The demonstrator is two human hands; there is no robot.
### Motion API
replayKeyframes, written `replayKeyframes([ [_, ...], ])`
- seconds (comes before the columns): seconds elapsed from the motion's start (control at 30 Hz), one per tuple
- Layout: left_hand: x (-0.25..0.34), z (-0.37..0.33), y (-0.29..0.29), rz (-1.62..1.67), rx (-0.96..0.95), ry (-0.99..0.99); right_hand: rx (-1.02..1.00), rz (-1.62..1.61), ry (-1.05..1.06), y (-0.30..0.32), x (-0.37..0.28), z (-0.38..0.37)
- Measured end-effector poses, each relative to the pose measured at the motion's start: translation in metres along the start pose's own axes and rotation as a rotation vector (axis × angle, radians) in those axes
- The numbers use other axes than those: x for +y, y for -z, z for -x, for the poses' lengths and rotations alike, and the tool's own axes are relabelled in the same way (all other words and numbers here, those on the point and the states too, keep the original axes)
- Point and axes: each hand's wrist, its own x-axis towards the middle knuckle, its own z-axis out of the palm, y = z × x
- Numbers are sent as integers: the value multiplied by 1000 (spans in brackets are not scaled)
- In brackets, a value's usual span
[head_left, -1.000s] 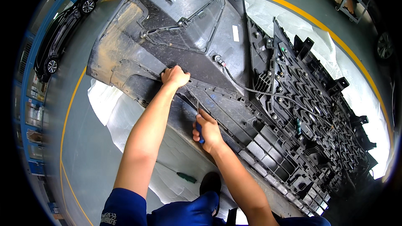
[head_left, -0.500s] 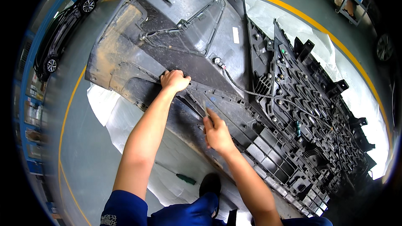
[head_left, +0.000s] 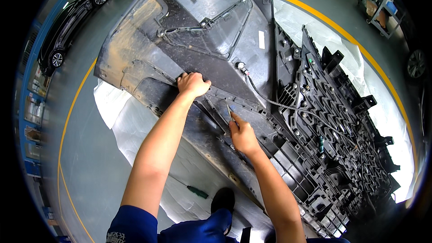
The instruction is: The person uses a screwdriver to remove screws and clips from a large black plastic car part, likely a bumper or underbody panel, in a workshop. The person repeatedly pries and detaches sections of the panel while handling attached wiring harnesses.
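"How do the hands stand on your feed?"

"I have the left hand (head_left: 192, 84) palm down on the large black panel (head_left: 238, 91), its fingers bent against the surface along a seam. Whether they pinch an edge, I can't tell from here. The right hand (head_left: 244, 137) is closed narrow around a slim hand tool (head_left: 230, 111); the thin shaft pokes out beyond the index finger, and the handle is hidden in the fist."

"Is that tip touching anything?"

"It points to the far side, over the panel, just right of a dark slot. I can't make out contact."

"And the panel itself?"

"It fills the middle of my view, out to the far edge. Tan dirt (head_left: 128, 58) coats its left end. A dark cable (head_left: 265, 98) runs across it to the right, with a white label (head_left: 261, 40) farther back. On the right I see a black lattice (head_left: 351, 139) with a dark green handle (head_left: 321, 144) lying on it."

"What's around it?"

"A white sheet (head_left: 112, 108) shows past both sides. On its near part, left of a dark shoe (head_left: 222, 200), lies a green-handled screwdriver (head_left: 197, 192). Then comes grey floor (head_left: 85, 153) with a yellow line (head_left: 346, 33), a black car (head_left: 72, 31) far left and a cart (head_left: 382, 30) far right."
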Motion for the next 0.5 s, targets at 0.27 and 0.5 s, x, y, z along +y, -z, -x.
replayKeyframes([
  [0.27,2,5,12,-27,-118,1,-86,-500,-323,-2,-23,2],
  [0.5,-6,1,1,-40,-87,-9,-126,-614,-495,12,-49,-17],
])
